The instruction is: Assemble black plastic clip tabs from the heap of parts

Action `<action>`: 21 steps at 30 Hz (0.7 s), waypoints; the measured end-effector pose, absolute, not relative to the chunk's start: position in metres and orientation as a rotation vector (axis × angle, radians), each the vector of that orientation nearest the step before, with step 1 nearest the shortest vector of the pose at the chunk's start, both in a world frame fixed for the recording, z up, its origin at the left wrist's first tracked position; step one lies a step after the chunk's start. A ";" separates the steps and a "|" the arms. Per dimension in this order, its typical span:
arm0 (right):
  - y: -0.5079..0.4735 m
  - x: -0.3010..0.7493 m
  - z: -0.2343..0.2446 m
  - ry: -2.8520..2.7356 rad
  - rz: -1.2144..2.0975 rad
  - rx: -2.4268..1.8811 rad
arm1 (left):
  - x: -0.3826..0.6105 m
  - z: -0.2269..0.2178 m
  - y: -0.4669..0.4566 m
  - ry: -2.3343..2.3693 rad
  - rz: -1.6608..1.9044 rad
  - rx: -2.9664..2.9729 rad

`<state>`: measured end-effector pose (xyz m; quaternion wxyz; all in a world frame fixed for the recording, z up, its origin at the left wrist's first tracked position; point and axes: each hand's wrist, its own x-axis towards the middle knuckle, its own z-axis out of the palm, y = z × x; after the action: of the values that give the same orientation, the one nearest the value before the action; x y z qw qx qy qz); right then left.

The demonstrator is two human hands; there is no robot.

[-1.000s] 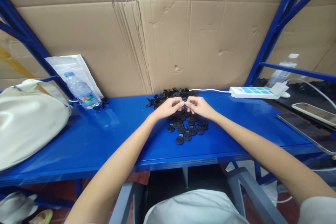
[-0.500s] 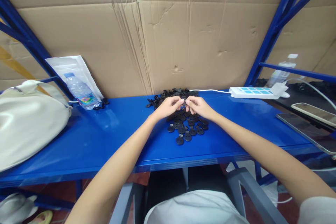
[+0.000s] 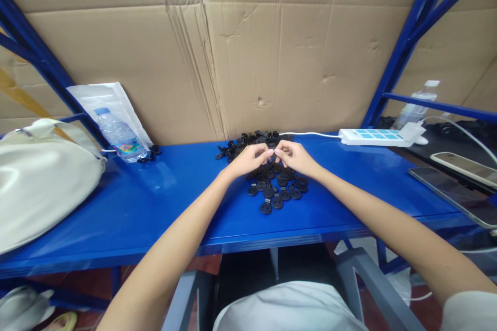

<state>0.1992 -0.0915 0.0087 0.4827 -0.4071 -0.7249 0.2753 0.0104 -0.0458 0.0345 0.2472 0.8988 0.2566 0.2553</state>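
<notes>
My left hand (image 3: 250, 160) and my right hand (image 3: 297, 158) meet over the blue table, thumbs and fingers pinched with the tips nearly touching. Between them is a small black round piece, mostly hidden by the fingertips. Below and in front of my hands lie several loose black discs (image 3: 277, 202) with two holes and a small tab, like large buttons. Behind my fingers rises a heap of similar black pieces (image 3: 254, 138), partly covered by my hands.
A blue table (image 3: 163, 212) stands against a cardboard wall (image 3: 310, 62). On the left are a cream bag (image 3: 46, 181), a water bottle (image 3: 120, 134) and a white pouch (image 3: 112, 92). At right sit a power strip (image 3: 373, 137) and two phones, one a dark phone (image 3: 450, 194).
My fingertips have turned slightly and drawn closer, so the black disc between them shows less. The pieces on the table have not moved.
</notes>
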 end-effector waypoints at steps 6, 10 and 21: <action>-0.091 0.200 0.009 -1.772 0.712 -0.993 | 0.009 0.032 -0.042 0.651 0.643 2.475; -0.092 0.200 0.009 -1.790 0.731 -1.009 | 0.008 0.033 -0.042 0.636 0.655 2.467; -0.088 0.202 0.006 -1.842 0.720 -1.044 | 0.008 0.028 -0.039 0.644 0.607 2.492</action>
<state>0.2017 -0.0880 0.0059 0.4375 -0.4199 -0.7407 0.2894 0.0082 -0.0386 0.0283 0.2461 0.9133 0.2361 0.2227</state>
